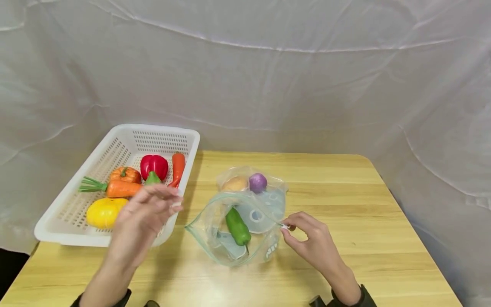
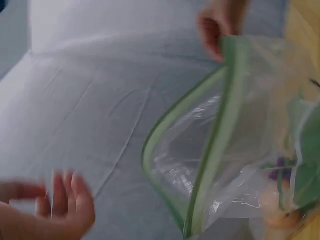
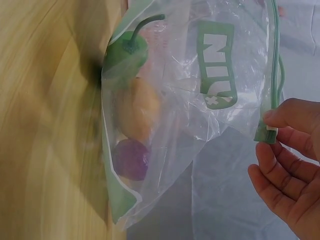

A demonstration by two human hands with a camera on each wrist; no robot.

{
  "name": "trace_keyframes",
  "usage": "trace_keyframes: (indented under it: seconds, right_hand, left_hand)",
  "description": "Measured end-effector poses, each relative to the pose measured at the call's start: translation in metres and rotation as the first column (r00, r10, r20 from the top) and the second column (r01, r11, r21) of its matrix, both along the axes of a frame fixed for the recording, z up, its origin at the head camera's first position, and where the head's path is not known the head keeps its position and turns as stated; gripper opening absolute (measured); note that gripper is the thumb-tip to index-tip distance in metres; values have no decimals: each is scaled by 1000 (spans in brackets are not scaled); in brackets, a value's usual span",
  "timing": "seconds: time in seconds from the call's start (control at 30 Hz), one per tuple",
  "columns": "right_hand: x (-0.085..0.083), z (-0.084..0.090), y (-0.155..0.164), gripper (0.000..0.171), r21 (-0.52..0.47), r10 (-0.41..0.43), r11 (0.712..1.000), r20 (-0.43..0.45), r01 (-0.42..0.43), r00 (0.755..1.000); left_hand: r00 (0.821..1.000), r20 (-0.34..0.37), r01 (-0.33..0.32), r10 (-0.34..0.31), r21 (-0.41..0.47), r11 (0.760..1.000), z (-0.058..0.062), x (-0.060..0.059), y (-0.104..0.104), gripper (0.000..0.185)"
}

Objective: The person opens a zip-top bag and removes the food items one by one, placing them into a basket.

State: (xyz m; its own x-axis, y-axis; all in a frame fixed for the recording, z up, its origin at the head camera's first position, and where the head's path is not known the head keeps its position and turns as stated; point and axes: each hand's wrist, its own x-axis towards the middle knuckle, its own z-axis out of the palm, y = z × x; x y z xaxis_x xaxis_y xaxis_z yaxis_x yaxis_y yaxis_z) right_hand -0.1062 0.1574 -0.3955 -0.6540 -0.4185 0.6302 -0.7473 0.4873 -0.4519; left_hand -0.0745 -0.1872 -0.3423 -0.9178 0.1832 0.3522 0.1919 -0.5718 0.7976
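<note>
A clear zip bag (image 1: 245,213) with a green-edged mouth lies open on the wooden table (image 1: 345,204). Inside it are a green pepper (image 1: 238,227), a tan potato (image 1: 235,184) and a purple onion (image 1: 258,182). My right hand (image 1: 307,238) pinches the right corner of the bag's rim (image 3: 266,134) between thumb and forefinger. My left hand (image 1: 147,213) hovers blurred over the near right corner of the white basket (image 1: 76,236), its fingers loose and holding nothing. In the left wrist view the bag's mouth (image 2: 220,145) gapes wide, with the left fingers (image 2: 70,200) apart from it.
The basket holds a red pepper (image 1: 154,165), two carrots (image 1: 178,168), a small orange pumpkin (image 1: 125,174), a green piece (image 1: 152,178) and a yellow fruit (image 1: 103,212). White cloth (image 1: 268,76) hangs behind and to the right of the table.
</note>
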Motion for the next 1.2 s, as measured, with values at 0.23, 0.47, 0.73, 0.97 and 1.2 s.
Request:
trace_keyframes:
  seconds: [0.23, 0.47, 0.73, 0.97, 1.2]
  right_hand:
    - [3, 2, -1, 8, -1, 41, 999, 0, -41, 999]
    - [6, 2, -6, 14, 22, 114, 993, -7, -113, 994]
    - [5, 0, -14, 7, 44, 138, 990, -40, -136, 990]
    - [7, -4, -14, 15, 58, 122, 991, 20, -123, 992]
    - [7, -6, -14, 10, 49, 123, 991, -8, -123, 992]
  left_hand:
    - [971, -200, -134, -129, -907, 400, 9, 7, 54, 34]
    - [976, -73, -101, -205, -987, -129, -21, -18, 84, 55]
    - [963, 11, -111, -270, -895, -432, -53, -35, 95, 68]
    - [894, -110, -343, -434, -792, -505, -82, -38, 102, 43]
    - [822, -160, -405, -546, -839, -363, -77, -40, 98, 20]
